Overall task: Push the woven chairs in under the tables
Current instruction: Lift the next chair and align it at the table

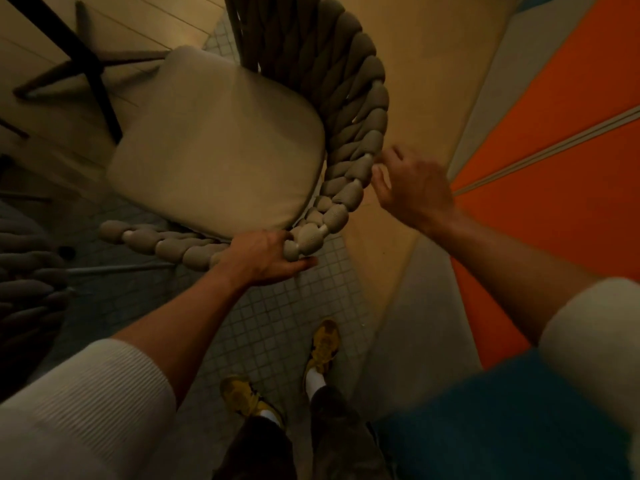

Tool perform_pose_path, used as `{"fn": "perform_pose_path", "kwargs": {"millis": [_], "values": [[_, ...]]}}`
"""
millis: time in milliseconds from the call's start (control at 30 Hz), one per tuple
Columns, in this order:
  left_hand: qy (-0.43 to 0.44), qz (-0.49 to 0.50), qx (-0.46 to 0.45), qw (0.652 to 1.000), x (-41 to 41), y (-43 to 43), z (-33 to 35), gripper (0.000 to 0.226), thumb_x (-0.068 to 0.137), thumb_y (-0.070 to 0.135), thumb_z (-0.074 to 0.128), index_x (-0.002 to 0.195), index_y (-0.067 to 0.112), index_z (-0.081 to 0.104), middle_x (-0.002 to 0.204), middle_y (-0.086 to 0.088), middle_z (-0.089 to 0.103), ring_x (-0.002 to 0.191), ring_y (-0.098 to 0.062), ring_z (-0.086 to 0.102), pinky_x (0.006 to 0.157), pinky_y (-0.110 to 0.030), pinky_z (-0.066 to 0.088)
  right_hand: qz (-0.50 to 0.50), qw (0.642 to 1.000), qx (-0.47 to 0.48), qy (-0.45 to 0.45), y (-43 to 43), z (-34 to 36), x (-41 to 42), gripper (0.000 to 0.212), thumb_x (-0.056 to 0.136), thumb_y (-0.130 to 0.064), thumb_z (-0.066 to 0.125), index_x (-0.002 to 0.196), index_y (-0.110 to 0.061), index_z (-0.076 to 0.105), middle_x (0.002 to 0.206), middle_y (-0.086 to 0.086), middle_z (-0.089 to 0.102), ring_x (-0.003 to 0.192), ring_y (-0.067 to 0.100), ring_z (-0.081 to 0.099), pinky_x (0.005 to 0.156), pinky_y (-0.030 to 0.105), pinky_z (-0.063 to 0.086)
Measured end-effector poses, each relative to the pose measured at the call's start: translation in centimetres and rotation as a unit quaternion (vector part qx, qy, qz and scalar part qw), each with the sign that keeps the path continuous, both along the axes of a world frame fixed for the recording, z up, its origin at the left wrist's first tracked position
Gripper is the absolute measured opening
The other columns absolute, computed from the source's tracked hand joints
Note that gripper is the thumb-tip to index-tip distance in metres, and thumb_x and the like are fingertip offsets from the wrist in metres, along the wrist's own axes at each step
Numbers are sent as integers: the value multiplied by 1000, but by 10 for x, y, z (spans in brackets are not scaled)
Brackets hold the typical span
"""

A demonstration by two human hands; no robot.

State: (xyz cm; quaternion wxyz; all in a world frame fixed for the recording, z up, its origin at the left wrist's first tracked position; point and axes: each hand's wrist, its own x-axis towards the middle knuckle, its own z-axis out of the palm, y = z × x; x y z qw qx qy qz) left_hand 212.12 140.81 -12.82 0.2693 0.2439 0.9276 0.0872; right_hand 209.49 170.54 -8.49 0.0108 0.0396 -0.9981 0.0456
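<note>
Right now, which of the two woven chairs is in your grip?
The woven chair with the pale seat cushion, at centre. The left hand holds its braided rim; the right hand is open beside it. The second chair, at the left edge, is untouched.

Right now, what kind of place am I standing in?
Probably a café or restaurant seating area. The left hand grips a cushioned woven chair beside a dark table base, a second woven chair stands left, and the floor mixes small tiles with orange panels.

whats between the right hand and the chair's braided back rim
In the head view, only a narrow gap of bare tan floor separates the open right hand from the braided rim; the left hand grips it.
</note>
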Motion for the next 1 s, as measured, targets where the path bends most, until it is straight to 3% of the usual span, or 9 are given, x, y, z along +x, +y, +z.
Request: {"fn": "perform_pose_path", "kwargs": {"millis": [167,300,400,533,700,1000], "values": [[112,7,4,994,2,4,-17,61,80,85,40,107,39,70,79,5,74,70,-17,69,58,-27,52,116,991,67,1,37,-1,-75,46,109,-48,33,124,-10,54,129,16,57,112,35,54,91,48,45],[116,-6,15,993,0,1,-20,57,79,80,43,109,40,71,76,5,73,66,-18,68,56,-28,51,170,981,82,-33,41,-5,-123,63,107,-63,28,139,-14,51,155,14,43,147,36,35,113,53,36],[118,-8,27,993,-1,0,-17,55,79,77,44,110,41,71,75,5,74,64,-20,68,55,-28,49,234,964,100,-70,35,-17,-134,71,106,-69,20,136,-19,61,157,11,44,156,33,23,125,54,23],[132,-3,32,991,0,1,-14,55,78,74,47,114,40,71,76,3,74,64,-24,70,55,-29,50,237,962,115,-74,30,-38,-130,76,106,-69,17,115,-25,78,148,7,57,158,29,24,128,59,11],[113,-5,22,993,-1,0,-16,61,77,76,43,121,42,66,77,3,75,66,-23,71,56,-30,51,255,961,87,-53,29,-40,-134,53,101,-49,37,99,-23,83,124,11,68,150,33,38,127,62,12],[161,-28,-14,986,-1,7,-10,50,73,71,58,104,36,72,74,3,72,64,-24,69,58,-32,47,248,965,67,-52,28,-43,-137,42,94,-41,45,93,-20,82,112,10,69,144,35,44,128,62,11]]}}
